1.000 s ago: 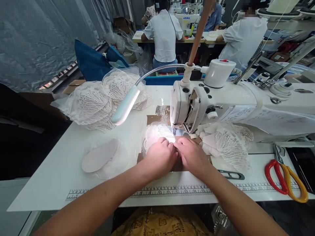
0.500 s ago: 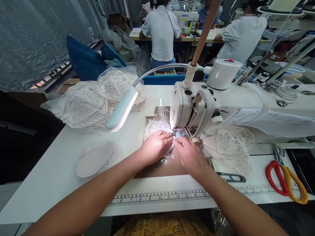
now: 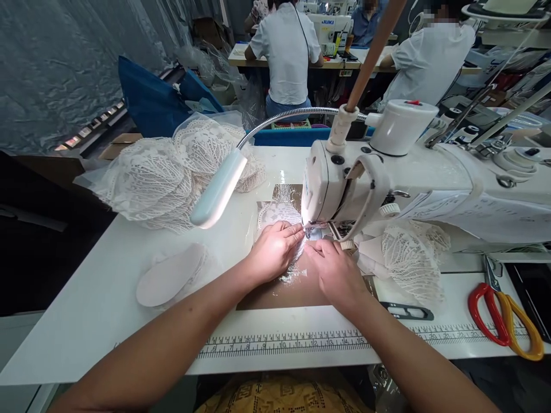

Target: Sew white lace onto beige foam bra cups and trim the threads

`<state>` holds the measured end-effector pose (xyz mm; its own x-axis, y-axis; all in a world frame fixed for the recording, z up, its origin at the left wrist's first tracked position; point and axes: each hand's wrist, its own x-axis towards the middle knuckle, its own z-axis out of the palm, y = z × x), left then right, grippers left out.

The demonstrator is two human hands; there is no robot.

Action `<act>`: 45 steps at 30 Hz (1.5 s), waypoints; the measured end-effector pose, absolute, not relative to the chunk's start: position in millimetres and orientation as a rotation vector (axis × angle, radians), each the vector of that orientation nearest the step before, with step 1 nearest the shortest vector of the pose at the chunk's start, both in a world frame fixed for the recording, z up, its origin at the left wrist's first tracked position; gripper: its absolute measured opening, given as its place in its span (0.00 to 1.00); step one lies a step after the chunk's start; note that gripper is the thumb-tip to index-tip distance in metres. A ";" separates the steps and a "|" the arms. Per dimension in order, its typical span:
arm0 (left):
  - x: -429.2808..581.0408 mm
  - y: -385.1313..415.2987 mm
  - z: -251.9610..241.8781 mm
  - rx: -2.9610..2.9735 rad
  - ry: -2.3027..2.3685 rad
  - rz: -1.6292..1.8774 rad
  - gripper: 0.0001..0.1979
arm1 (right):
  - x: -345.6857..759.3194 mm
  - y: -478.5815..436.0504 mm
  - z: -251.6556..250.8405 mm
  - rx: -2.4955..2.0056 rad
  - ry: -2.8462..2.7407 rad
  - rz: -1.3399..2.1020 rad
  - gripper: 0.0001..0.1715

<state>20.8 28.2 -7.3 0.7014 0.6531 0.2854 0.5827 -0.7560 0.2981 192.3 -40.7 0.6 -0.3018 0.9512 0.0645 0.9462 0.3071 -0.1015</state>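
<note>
Under the needle of a white sewing machine (image 3: 322,178) lies a round white lace piece (image 3: 275,212), on a brown covered patch (image 3: 293,292) of the tabletop. My left hand (image 3: 275,249) rests on the lace, its fingers closed together and pressing it close to the presser foot. My right hand (image 3: 333,267) is just right of the needle, thumb and forefinger pinched at the edge of the lace. The fingertips hide part of that edge. More lace cups (image 3: 408,258) lie right of the needle.
A pile of lace pieces (image 3: 146,178) stands at the left, behind a bendable lamp (image 3: 219,186). Smooth oval pads (image 3: 170,275) lie nearer. Scissors (image 3: 505,315), a dark slotted tool (image 3: 407,311) and a printed ruler (image 3: 284,344) are along the front. Co-workers (image 3: 286,54) sit beyond.
The lace has turned slightly under my left hand, and a small gap has opened between the two hands' fingertips. The whole view has shifted a little.
</note>
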 end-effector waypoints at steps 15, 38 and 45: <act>-1.7 16.1 16.2 2.511 1.129 0.277 0.19 | 205.2 -49.3 -6.4 -1.487 -2.264 0.161 0.26; 13.8 4.1 24.1 2.696 0.875 0.314 0.18 | 206.7 -46.1 -4.8 -1.652 -2.404 -0.016 0.19; 14.5 9.2 18.3 2.815 0.918 0.234 0.19 | 204.6 -42.4 -7.2 -1.685 -2.380 -0.026 0.20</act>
